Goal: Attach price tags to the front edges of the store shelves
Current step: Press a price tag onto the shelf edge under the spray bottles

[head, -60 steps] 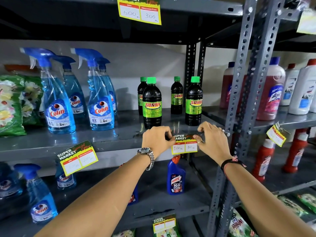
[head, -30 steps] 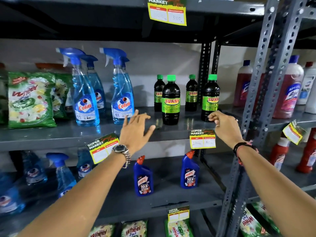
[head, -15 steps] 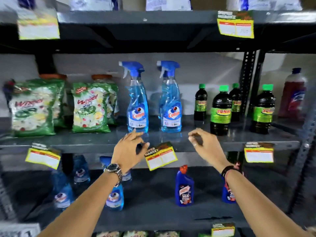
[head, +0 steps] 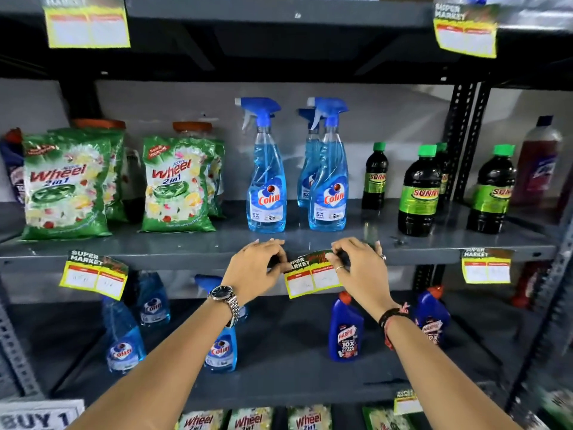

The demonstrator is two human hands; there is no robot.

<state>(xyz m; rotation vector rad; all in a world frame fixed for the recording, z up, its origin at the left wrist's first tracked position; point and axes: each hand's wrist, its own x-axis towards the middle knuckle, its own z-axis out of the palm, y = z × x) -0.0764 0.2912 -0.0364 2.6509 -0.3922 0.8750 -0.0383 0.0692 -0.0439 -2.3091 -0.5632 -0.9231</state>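
A yellow and green price tag [head: 311,277] hangs slightly tilted on the front edge of the grey middle shelf [head: 186,254], below the blue Colin spray bottles [head: 266,184]. My left hand [head: 257,268] pinches the tag's top left corner. My right hand [head: 358,263] pinches its top right corner against the shelf edge. Two more tags hang on the same edge, a left tag [head: 94,276] under the Wheel packs and a right tag [head: 486,266] under the Sunny bottles.
Green Wheel detergent packs [head: 66,187] stand at the left, dark Sunny bottles [head: 418,190] at the right. The shelf below holds Colin refills [head: 124,339] and blue Harpic bottles [head: 345,328]. The upper shelf edge carries two tags [head: 465,31]. A perforated upright post [head: 465,131] stands at the right.
I have left the tag under the Sunny bottles and shifted left. Both hands, open and apart a moment ago, now close on the tilted tag under the spray bottles.
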